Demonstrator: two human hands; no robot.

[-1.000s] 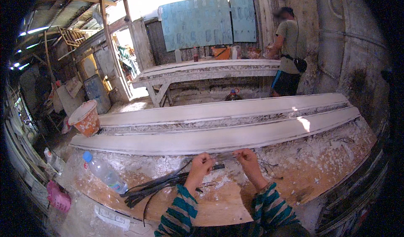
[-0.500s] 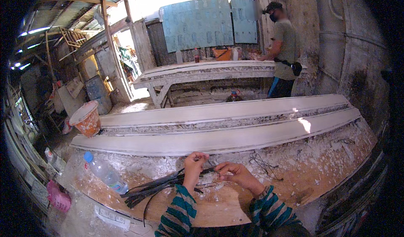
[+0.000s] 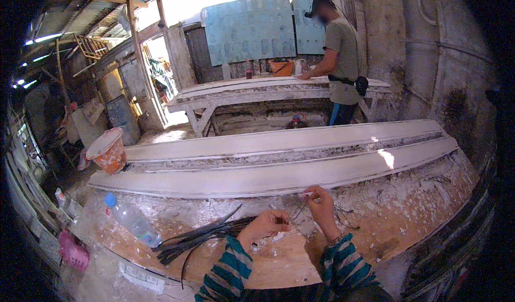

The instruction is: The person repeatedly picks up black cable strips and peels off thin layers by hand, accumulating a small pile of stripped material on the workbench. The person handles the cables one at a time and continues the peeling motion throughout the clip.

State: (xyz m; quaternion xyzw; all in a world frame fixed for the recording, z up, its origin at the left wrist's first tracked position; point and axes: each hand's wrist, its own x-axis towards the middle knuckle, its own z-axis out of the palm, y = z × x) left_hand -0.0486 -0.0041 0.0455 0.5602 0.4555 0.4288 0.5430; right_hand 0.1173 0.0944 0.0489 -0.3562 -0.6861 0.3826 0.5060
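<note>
From the head camera, the left hand (image 3: 266, 224) is curled into a loose fist just above a plaster-spattered workbench (image 3: 407, 216), its fingers closed on something thin that is too small to make out clearly, at the near end of a bundle of black strips (image 3: 201, 237). The strips lie flat on the bench and fan out to the left. The right hand (image 3: 322, 205) is raised a little higher and further from the body, thumb and fingertips pinched shut on a thin dark wire (image 3: 299, 211) that hangs down between the two hands. The hands are near each other but not touching. Both forearms wear sleeves striped in teal and dark blue. Left of the strips a clear plastic bottle (image 3: 131, 221) with a blue cap lies on its side on the bench. Beyond the hands, two long white plaster mouldings (image 3: 279, 162) run across the bench side by side. An orange bucket (image 3: 107, 151) crusted in white stands at their left end. Further back, another person (image 3: 340, 60) in a grey-green shirt stands at a second bench (image 3: 252, 90).
</note>
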